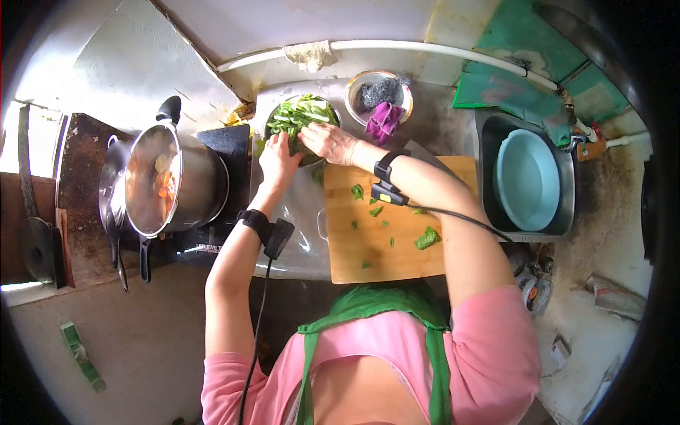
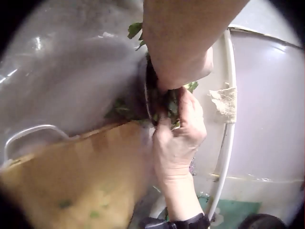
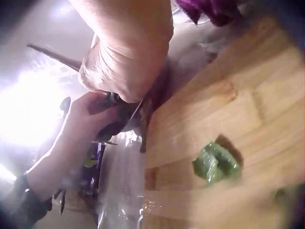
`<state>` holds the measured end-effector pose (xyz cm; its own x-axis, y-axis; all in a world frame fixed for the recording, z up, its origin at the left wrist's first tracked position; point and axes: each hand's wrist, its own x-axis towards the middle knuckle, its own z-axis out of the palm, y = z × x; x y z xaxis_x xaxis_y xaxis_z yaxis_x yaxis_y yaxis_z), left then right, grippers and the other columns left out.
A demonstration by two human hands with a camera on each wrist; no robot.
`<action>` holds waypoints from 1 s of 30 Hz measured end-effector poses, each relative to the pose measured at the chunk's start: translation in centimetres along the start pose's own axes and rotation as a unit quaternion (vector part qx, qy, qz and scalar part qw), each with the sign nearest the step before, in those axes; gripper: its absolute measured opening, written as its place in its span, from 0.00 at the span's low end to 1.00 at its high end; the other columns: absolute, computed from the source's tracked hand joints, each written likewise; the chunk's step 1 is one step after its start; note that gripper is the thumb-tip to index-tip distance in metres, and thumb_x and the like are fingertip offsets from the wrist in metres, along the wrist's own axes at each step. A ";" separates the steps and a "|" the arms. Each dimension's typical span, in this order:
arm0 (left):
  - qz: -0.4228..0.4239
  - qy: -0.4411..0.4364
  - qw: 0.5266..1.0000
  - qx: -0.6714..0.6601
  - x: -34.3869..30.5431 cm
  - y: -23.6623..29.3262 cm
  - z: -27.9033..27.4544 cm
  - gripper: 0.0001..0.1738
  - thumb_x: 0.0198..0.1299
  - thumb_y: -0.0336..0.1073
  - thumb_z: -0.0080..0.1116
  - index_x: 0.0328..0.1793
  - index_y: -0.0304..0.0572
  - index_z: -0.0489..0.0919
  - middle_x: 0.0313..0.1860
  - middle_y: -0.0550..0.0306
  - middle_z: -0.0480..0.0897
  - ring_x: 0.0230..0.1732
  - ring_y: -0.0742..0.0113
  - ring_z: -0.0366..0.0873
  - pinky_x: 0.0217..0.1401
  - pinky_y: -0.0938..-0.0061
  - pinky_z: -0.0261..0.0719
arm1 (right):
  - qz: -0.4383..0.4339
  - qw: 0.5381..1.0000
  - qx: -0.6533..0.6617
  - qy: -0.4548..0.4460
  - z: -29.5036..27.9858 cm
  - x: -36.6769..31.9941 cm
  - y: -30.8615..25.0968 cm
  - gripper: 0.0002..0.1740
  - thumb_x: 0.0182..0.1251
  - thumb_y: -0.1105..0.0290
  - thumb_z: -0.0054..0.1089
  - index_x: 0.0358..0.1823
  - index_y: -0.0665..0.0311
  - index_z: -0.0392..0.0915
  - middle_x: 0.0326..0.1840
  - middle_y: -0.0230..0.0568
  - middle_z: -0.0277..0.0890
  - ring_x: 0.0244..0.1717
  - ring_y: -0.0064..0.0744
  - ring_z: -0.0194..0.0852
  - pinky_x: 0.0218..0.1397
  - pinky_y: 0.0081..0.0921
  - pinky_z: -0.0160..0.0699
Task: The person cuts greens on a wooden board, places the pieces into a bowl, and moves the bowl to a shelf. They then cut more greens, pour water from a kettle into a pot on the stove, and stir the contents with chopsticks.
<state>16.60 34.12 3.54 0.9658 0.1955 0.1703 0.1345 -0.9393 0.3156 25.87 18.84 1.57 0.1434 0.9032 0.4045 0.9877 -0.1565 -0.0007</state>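
Note:
Chopped leafy greens [image 1: 304,110] fill a round metal bowl [image 1: 338,115] at the back of the counter. My left hand [image 1: 279,161] is at the bowl's near left side, and my right hand [image 1: 327,143] comes over its near right side. In the right wrist view, the left hand [image 3: 90,118] has its fingers curled round dark leaves. The left wrist view has the right hand [image 2: 177,140] with fingers and thumb down in the greens, tips partly hidden. Leaf scraps [image 1: 427,239] lie on the wooden cutting board [image 1: 347,244].
A steaming pot [image 1: 202,180] with orange food stands at the left. Behind the board is a bowl [image 1: 350,91] with a dark scrubber and purple cloth [image 1: 384,122]. The sink [image 1: 489,142] at the right holds a light blue basin [image 1: 528,180]. A blade [image 1: 432,159] lies by the board.

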 end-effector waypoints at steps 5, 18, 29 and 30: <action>-0.003 -0.017 1.000 -0.015 -0.8 0.0 -0.1 0.34 0.41 0.41 0.71 0.53 0.34 0.69 0.48 0.43 0.73 0.53 0.49 0.70 0.53 0.62 0.72 | 0.035 0.999 -0.023 -0.009 -0.7 -0.7 -0.5 0.31 0.53 0.71 0.53 0.62 0.71 0.62 0.59 0.49 0.64 0.60 0.41 0.63 0.63 0.34 0.65; 0.035 0.110 0.990 -0.080 -2.2 -1.4 -3.4 0.25 0.44 0.30 0.66 0.51 0.38 0.73 0.50 0.47 0.73 0.52 0.49 0.67 0.57 0.62 0.66 | 0.073 0.994 0.084 0.002 -4.4 0.5 -1.6 0.26 0.47 0.70 0.66 0.50 0.64 0.69 0.50 0.44 0.66 0.56 0.45 0.64 0.59 0.40 0.68; 0.013 0.061 0.990 -0.126 -1.8 -2.7 -2.7 0.13 0.48 0.27 0.61 0.43 0.35 0.79 0.33 0.47 0.77 0.35 0.51 0.76 0.40 0.65 0.75 | 0.104 0.979 0.177 0.003 -3.2 1.4 -1.1 0.18 0.49 0.72 0.64 0.43 0.64 0.73 0.45 0.43 0.69 0.49 0.41 0.71 0.51 0.32 0.76; -0.016 0.062 0.989 -0.136 -2.1 -2.3 -3.5 0.14 0.49 0.29 0.62 0.44 0.35 0.79 0.33 0.47 0.78 0.33 0.53 0.77 0.39 0.67 0.75 | 0.111 0.973 0.202 0.032 -3.9 1.0 -1.2 0.20 0.49 0.72 0.64 0.46 0.64 0.74 0.46 0.44 0.70 0.50 0.41 0.71 0.52 0.32 0.76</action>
<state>13.50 36.84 5.79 0.9252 0.2726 0.2640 0.0834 -0.8248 0.5593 24.62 18.39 5.52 0.3654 0.8362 0.4090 0.8784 -0.1643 -0.4488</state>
